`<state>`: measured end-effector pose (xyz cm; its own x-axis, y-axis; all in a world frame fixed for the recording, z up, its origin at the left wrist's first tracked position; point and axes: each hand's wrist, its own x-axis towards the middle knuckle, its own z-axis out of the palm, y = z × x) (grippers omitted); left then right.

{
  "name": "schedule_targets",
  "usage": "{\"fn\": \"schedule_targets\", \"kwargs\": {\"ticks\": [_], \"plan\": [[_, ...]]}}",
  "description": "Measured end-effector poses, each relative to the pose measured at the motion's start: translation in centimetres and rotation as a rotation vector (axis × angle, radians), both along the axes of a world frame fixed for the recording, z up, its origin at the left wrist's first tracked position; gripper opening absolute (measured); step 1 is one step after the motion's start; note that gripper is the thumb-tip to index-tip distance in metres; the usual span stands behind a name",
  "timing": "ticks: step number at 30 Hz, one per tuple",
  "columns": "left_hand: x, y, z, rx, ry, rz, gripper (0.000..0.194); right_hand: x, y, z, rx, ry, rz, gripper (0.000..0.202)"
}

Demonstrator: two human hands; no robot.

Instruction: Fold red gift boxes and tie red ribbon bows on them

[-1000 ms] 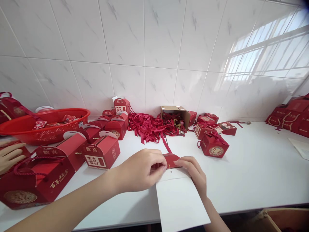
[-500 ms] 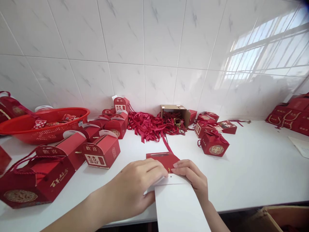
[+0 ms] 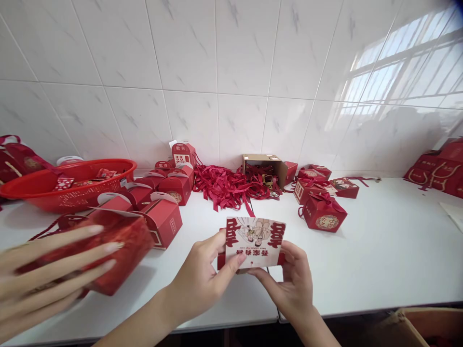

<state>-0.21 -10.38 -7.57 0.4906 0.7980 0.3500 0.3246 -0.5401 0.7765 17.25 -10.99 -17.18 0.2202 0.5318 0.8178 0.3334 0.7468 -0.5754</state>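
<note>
Held up near the table's front edge is a partly folded red gift box [image 3: 257, 241], its white panel printed with a couple and red characters that appear upside down. My left hand [image 3: 213, 274] grips its left side, thumb lying across the printed panel. The right side is held by my right hand [image 3: 294, 279], thumb along the lower edge and the other fingers mostly hidden behind. At far left, another person's hand [image 3: 61, 265], blurred, is on a red box [image 3: 126, 250] beside the finished-looking boxes.
Red ribbons [image 3: 224, 185] lie heaped by the wall, beside an open cardboard box [image 3: 280, 168]. A red plastic basket [image 3: 68, 202] stands left, with several red boxes [image 3: 166, 221] before it. More tied boxes [image 3: 323, 214] sit right. A carton [image 3: 430, 323] stands below the table's front right edge.
The gift box in my hands has been turned and folded, so its printed panel faces me instead of the long white side. Another person's hand has come in at left onto a red box.
</note>
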Motion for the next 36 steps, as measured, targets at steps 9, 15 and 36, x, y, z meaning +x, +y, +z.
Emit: {"fn": "schedule_targets", "kwargs": {"ticks": [9, 15, 36], "plan": [[0.6, 0.4, -0.1, -0.136, -0.089, -0.044, 0.031, 0.3, 0.4, 0.5, 0.025, -0.019, 0.025, 0.076], [0.7, 0.8, -0.5, -0.182, -0.129, -0.053, 0.033, 0.4, 0.4, 0.5, 0.005, -0.053, 0.017, 0.071], [1.1, 1.4, -0.2, -0.503, -0.390, -0.040, 0.042, -0.4, 0.8, 1.4, 0.162, -0.241, -0.121, 0.060]]}}
